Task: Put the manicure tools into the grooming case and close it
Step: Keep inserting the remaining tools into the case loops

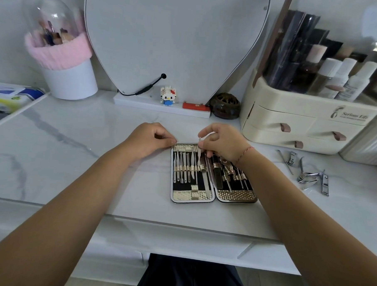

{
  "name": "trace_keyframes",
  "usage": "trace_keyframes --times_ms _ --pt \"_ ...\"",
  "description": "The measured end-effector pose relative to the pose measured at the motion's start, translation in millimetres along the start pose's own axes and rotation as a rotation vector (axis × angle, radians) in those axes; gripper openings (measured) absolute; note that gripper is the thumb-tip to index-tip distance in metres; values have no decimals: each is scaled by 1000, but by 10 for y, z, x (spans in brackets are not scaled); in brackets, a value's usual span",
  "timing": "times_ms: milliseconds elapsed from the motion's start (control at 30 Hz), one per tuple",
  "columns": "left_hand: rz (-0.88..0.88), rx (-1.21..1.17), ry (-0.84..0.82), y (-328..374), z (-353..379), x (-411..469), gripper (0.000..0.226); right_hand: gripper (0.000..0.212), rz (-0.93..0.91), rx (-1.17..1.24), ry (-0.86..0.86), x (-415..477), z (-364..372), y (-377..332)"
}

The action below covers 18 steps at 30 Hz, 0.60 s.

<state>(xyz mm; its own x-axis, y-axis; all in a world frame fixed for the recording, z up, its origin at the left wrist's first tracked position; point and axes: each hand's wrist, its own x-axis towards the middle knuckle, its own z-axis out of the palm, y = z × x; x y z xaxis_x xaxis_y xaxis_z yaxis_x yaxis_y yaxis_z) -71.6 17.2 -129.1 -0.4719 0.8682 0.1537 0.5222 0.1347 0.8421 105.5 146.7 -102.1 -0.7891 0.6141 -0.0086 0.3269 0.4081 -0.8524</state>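
Mid-loading: the right hand (222, 144) pinches a slim metal tool (199, 153) at the open grooming case's (235, 197) far edge, the left hand (148, 141) curls on its far-left corner, and next that tool needs sliding under its loop, with nail clippers (325, 181) waiting on the right.

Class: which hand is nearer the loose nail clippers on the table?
Right. The right hand, pinching a slim tool over the case, is left of the clippers; the left hand grips the case's upper-left corner.
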Motion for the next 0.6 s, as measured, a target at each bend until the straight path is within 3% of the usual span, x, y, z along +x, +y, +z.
trace_keyframes --times_ms 600 --pt "10 -19 3 -19 7 13 5 18 -90 -329 -62 -14 -75 -61"
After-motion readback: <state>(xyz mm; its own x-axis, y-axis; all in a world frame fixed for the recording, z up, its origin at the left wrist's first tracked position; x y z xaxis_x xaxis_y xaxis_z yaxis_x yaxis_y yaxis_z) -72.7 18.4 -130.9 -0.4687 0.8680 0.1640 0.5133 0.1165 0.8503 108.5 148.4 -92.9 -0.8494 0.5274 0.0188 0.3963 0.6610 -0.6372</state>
